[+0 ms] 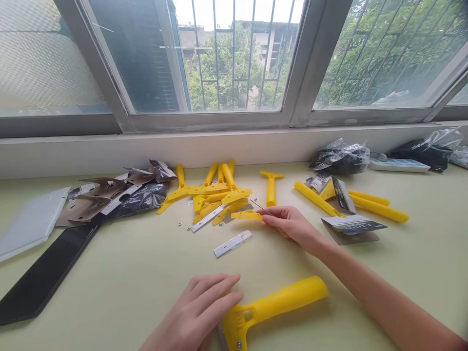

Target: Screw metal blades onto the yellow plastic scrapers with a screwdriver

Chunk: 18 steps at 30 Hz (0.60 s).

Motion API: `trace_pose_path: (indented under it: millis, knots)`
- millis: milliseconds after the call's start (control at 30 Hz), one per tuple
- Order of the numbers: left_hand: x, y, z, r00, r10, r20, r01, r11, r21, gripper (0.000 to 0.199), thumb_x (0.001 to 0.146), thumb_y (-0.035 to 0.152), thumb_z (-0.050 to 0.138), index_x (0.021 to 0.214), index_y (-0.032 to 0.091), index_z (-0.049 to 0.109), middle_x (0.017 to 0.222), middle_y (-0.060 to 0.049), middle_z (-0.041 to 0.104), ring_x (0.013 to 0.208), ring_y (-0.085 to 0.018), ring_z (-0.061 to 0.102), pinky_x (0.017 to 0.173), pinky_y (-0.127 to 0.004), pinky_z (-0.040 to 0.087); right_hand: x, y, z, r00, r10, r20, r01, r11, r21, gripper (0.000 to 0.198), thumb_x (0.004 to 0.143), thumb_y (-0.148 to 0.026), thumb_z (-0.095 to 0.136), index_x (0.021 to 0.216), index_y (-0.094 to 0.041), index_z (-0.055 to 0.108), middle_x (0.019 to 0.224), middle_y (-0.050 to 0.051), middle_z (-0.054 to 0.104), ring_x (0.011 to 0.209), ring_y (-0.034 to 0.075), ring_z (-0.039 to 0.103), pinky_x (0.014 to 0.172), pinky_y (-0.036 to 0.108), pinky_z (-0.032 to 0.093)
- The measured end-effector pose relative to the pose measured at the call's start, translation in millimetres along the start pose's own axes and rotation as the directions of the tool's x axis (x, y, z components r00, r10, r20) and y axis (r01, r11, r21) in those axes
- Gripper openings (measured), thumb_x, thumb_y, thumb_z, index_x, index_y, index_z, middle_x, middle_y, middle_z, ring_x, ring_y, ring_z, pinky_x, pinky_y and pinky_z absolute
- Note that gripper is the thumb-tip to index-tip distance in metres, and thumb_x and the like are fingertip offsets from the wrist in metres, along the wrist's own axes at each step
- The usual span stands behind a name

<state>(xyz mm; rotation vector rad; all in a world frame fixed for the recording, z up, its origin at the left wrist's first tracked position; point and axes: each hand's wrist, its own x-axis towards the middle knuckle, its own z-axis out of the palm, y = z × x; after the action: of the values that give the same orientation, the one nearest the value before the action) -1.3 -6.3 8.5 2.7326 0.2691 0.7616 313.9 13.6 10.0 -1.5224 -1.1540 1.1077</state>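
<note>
At the front of the table, my left hand [195, 312] is closed around the head of a yellow scraper [288, 300], its thumb hidden. The scraper's handle points right, and a screw shows in its head. Farther off, my right hand [292, 224] pinches a thin metal rod [261, 206] whose tip points up and left. Those fingertips also touch the end of a yellow blade cover [245, 215]; I cannot tell if they grip it. A blade in a clear sleeve [233, 244] lies between the hands.
Several yellow scraper parts [219, 187] are heaped near the wall, with another blade [207, 219] and small nuts [180, 224]. One scraper handle [271, 190] lies apart. Cardboard packaging [91, 200] and a black strip [47, 273] are left; packaged scrapers [378, 207] and black bags [341, 157] right.
</note>
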Motion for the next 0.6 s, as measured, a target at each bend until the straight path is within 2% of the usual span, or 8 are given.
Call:
trace_pose_path:
  millis: [100,200,267,333,400,433,500,600]
  knots:
    - [5,0,-4,0.994,-0.032,0.103,0.026,0.998,0.054,0.036,0.103,0.013,0.040,0.134,0.018,0.057,0.141,-0.012,0.065,0.132,-0.024,0.059,0.108,-0.034,0.049,-1,0,1,0.999,0.004,-0.038,-0.003,0.999,0.034,0.048,0.078,-0.054,0.073,0.104,-0.013,0.078,0.077,0.003,0.067,0.047,0.005,0.023,0.044,0.024,0.013]
    - [7,-1,-1,0.983,0.090,0.157,-0.102,0.992,0.074,0.038,0.103,0.015,0.040,0.138,0.018,0.055,0.140,-0.013,0.066,0.131,-0.025,0.060,0.111,-0.036,0.045,-2,2,5,0.997,-0.013,-0.072,0.016,0.999,0.036,0.044,0.077,-0.052,0.074,0.095,-0.012,0.078,0.081,0.006,0.069,0.047,0.004,0.024,0.043,0.025,0.013]
    - [6,-2,4,0.976,0.146,0.162,-0.161,0.983,0.085,0.038,0.103,0.017,0.043,0.139,0.018,0.055,0.135,-0.012,0.069,0.129,-0.024,0.062,0.116,-0.038,0.041,-4,3,7,0.996,-0.032,-0.082,0.035,0.999,0.039,0.045,0.078,-0.053,0.073,0.097,-0.012,0.077,0.084,0.006,0.070,0.047,0.004,0.025,0.043,0.025,0.014]
    - [6,-2,7,0.981,0.148,0.124,-0.163,0.979,0.121,0.035,0.102,0.016,0.047,0.135,0.021,0.059,0.129,-0.011,0.072,0.125,-0.023,0.064,0.120,-0.041,0.036,-5,4,5,0.995,-0.051,-0.091,0.055,0.997,0.045,0.050,0.081,-0.055,0.069,0.108,-0.013,0.075,0.088,0.006,0.071,0.047,0.005,0.023,0.043,0.025,0.015]
    - [9,2,5,0.984,0.155,0.083,-0.167,0.973,0.158,0.029,0.103,0.018,0.048,0.128,0.022,0.063,0.124,-0.011,0.074,0.122,-0.021,0.066,0.122,-0.042,0.034,-6,4,-1,0.995,-0.058,-0.076,0.061,0.998,0.032,0.055,0.082,-0.057,0.068,0.116,-0.014,0.072,0.089,0.006,0.071,0.047,0.005,0.022,0.044,0.025,0.016]
    - [12,4,2,0.982,0.159,0.099,-0.174,0.970,0.168,0.027,0.104,0.018,0.048,0.126,0.022,0.064,0.122,-0.010,0.074,0.122,-0.019,0.066,0.122,-0.041,0.034,-7,3,-6,0.997,-0.051,-0.052,0.052,0.999,0.011,0.056,0.081,-0.057,0.069,0.116,-0.014,0.072,0.087,0.006,0.072,0.047,0.005,0.022,0.044,0.025,0.016]
    - [16,10,-6,0.972,0.144,0.184,-0.177,0.969,0.175,0.025,0.104,0.019,0.050,0.125,0.022,0.064,0.124,-0.010,0.074,0.127,-0.019,0.064,0.121,-0.042,0.036,-8,2,-20,1.000,-0.020,0.012,0.021,0.998,-0.060,0.054,0.078,-0.057,0.072,0.110,-0.013,0.075,0.081,0.006,0.073,0.045,0.005,0.024,0.043,0.024,0.017]
    - [18,18,-11,0.971,0.141,0.192,-0.179,0.964,0.197,0.024,0.105,0.018,0.047,0.120,0.020,0.064,0.126,-0.012,0.073,0.126,-0.022,0.065,0.118,-0.044,0.041,-10,4,-41,1.000,-0.014,0.013,0.017,0.978,-0.210,0.046,0.079,-0.056,0.074,0.100,-0.014,0.078,0.071,0.006,0.072,0.044,0.008,0.032,0.042,0.025,0.022]
